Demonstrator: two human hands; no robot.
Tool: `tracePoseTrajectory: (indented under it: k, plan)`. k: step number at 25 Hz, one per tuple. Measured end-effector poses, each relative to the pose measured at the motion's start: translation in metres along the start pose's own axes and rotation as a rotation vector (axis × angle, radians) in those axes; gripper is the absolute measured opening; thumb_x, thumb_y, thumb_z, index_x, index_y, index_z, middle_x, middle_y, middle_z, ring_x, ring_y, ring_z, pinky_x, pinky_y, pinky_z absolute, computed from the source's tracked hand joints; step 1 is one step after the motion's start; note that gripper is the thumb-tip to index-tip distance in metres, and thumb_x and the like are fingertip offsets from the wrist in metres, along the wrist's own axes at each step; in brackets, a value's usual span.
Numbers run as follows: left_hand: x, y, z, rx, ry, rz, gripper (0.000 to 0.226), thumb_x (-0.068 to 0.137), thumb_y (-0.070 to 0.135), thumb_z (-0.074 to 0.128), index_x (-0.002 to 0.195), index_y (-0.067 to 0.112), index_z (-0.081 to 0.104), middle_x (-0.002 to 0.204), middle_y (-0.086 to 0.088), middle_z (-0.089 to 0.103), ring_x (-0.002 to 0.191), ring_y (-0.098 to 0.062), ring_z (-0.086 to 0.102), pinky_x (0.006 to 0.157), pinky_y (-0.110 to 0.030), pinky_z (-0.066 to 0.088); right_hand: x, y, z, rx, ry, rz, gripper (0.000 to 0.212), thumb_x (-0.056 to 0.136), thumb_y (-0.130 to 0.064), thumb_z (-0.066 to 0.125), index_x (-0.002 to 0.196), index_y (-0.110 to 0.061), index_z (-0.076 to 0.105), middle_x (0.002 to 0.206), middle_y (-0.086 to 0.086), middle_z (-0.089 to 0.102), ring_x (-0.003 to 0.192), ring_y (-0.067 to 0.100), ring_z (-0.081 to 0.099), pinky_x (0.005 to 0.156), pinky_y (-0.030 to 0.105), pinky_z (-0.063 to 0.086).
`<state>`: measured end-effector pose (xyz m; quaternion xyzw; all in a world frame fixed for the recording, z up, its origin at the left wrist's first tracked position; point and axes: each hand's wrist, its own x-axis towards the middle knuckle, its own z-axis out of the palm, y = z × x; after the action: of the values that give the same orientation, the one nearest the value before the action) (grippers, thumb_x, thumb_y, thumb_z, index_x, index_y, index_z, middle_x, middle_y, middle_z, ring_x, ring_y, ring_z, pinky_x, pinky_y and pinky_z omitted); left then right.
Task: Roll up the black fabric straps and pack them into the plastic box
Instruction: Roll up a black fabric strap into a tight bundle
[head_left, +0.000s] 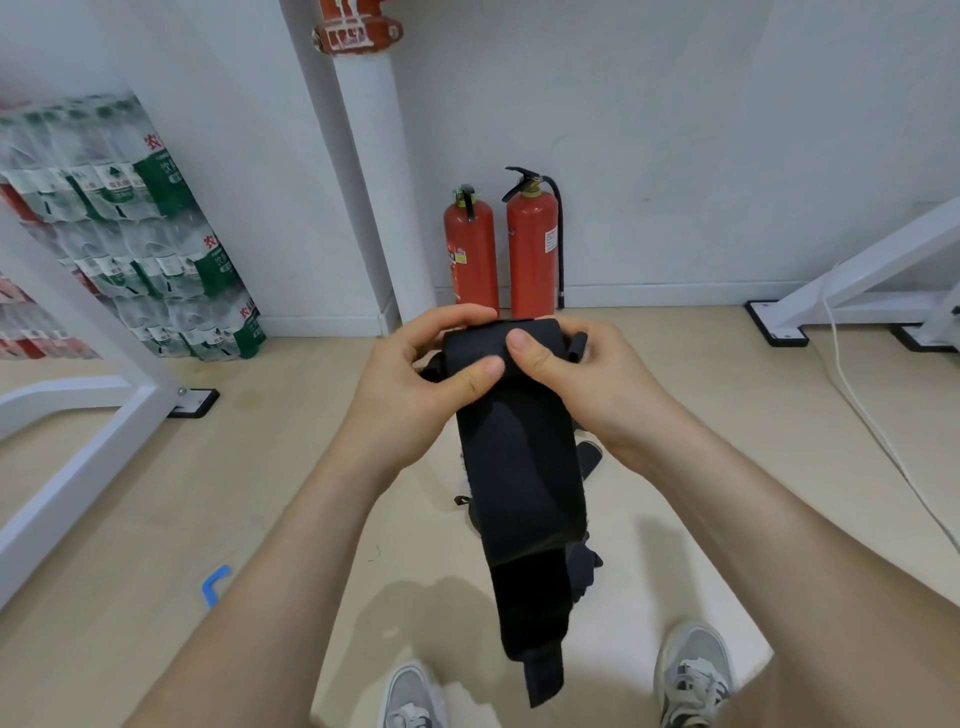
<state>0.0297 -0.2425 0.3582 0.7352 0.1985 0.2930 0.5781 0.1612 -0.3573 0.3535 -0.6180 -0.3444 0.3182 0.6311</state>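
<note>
- A black strap (519, 467) of wide, matte fabric is held up at the centre of the view, above the floor (156, 519).
- Its top end is wound into a thick roll. The loose length hangs flat toward 6 o'clock and ends in a narrower tab between the feet.
- The left hand (415, 384) grips the roll's left end, with its fingers curled over the top and its thumb pressed on the front.
- The right hand (597, 379) grips the right end the same way, and its thumb lies just beside the left thumb.
- One strap is in the hands. Small dark pieces show behind it, but I cannot tell what they are.
- Two grey shoes (693, 675) stand at 6 o'clock.
- Two red fire extinguishers (532, 249) stand against the wall at 12 o'clock, beside one white pipe (374, 182).
- Stacked packs of bottled water (156, 234) lean at 10 o'clock.
- One small blue piece (214, 584) lies at 8 o'clock.
- One white cable (857, 395) trails at 3 o'clock.
</note>
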Motion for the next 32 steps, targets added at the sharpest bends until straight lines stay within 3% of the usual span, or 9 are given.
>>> tracePoseTrajectory:
  k: [3,6,10,13,17,20,24,29,32]
  plan:
    - [-0.001,0.005,-0.002,-0.037,-0.072,-0.145,0.047,0.073,0.042,0.071,0.117,0.028,0.064,0.104,-0.007,0.072,0.093,-0.022,0.073,0.070,-0.032,0.060,0.000,0.000,-0.002,-0.075,-0.044,-0.045,0.022,0.093,-0.033,0.065,0.107,-0.017,0.071,0.095,0.002,0.076,0.088,0.016,0.074,0.072,0.032,0.062]
    - [-0.002,0.007,0.001,-0.005,-0.046,-0.089,0.037,0.070,0.036,0.075,0.105,0.022,0.072,0.096,-0.003,0.076,0.087,-0.018,0.073,0.068,-0.031,0.060,-0.001,-0.006,-0.006,-0.127,-0.097,-0.063,0.031,0.098,-0.039,0.053,0.106,-0.015,0.070,0.093,0.000,0.075,0.087,0.013,0.073,0.072,0.028,0.058]
    - [-0.002,0.006,-0.002,0.035,-0.001,-0.004,0.031,0.073,0.015,0.082,0.099,0.030,0.074,0.095,0.008,0.074,0.088,-0.010,0.070,0.068,-0.024,0.057,-0.003,-0.009,-0.014,-0.170,-0.184,0.007,0.040,0.102,-0.050,0.033,0.113,-0.030,0.067,0.096,-0.004,0.076,0.086,0.014,0.074,0.070,0.029,0.059]
    - [-0.001,0.003,-0.004,0.111,0.004,0.067,0.043,0.073,0.003,0.083,0.100,0.035,0.074,0.100,0.010,0.075,0.097,-0.010,0.070,0.084,-0.029,0.058,-0.003,-0.008,-0.013,-0.132,-0.198,0.031,0.040,0.102,-0.048,0.037,0.111,-0.025,0.068,0.089,-0.003,0.074,0.079,0.012,0.073,0.063,0.024,0.055]
    - [0.000,0.000,-0.005,0.274,0.025,0.207,0.054,0.071,0.001,0.084,0.103,0.043,0.070,0.105,0.015,0.072,0.104,-0.006,0.066,0.094,-0.024,0.051,-0.002,-0.007,-0.014,-0.055,-0.232,0.063,0.031,0.102,-0.038,0.045,0.109,-0.020,0.068,0.067,-0.011,0.064,0.053,0.002,0.057,0.050,0.013,0.044]
    - [0.000,-0.005,-0.005,0.388,0.015,0.347,0.059,0.069,-0.001,0.083,0.108,0.040,0.069,0.109,0.017,0.068,0.107,-0.008,0.064,0.094,-0.020,0.048,0.000,-0.003,-0.017,-0.093,-0.268,0.068,0.038,0.093,-0.048,0.052,0.113,-0.019,0.069,0.077,0.001,0.057,0.059,0.010,0.048,0.054,0.018,0.042]
    - [-0.001,-0.010,0.006,0.429,0.029,0.483,0.051,0.068,-0.004,0.081,0.111,0.022,0.073,0.110,0.013,0.066,0.106,-0.007,0.063,0.091,-0.021,0.050,-0.002,-0.004,-0.018,-0.152,-0.264,0.038,0.049,0.078,-0.054,0.061,0.116,-0.022,0.066,0.074,-0.012,0.066,0.064,0.005,0.061,0.056,0.021,0.046]
    - [-0.005,-0.012,0.018,0.303,0.126,0.277,0.060,0.074,-0.005,0.078,0.119,0.032,0.065,0.117,0.007,0.067,0.111,-0.007,0.063,0.099,-0.032,0.051,0.002,0.002,-0.011,-0.139,-0.183,0.043,0.040,0.091,-0.046,0.059,0.114,-0.014,0.054,0.093,0.001,0.066,0.082,0.010,0.068,0.064,0.022,0.054]
    - [-0.005,-0.008,0.024,-0.002,0.175,0.003,0.072,0.079,-0.002,0.077,0.130,0.040,0.047,0.121,0.006,0.062,0.104,-0.008,0.067,0.088,-0.027,0.057,0.005,0.001,-0.011,-0.091,-0.082,-0.016,0.034,0.091,-0.045,0.060,0.109,-0.015,0.055,0.095,0.001,0.065,0.088,0.014,0.069,0.070,0.028,0.058]
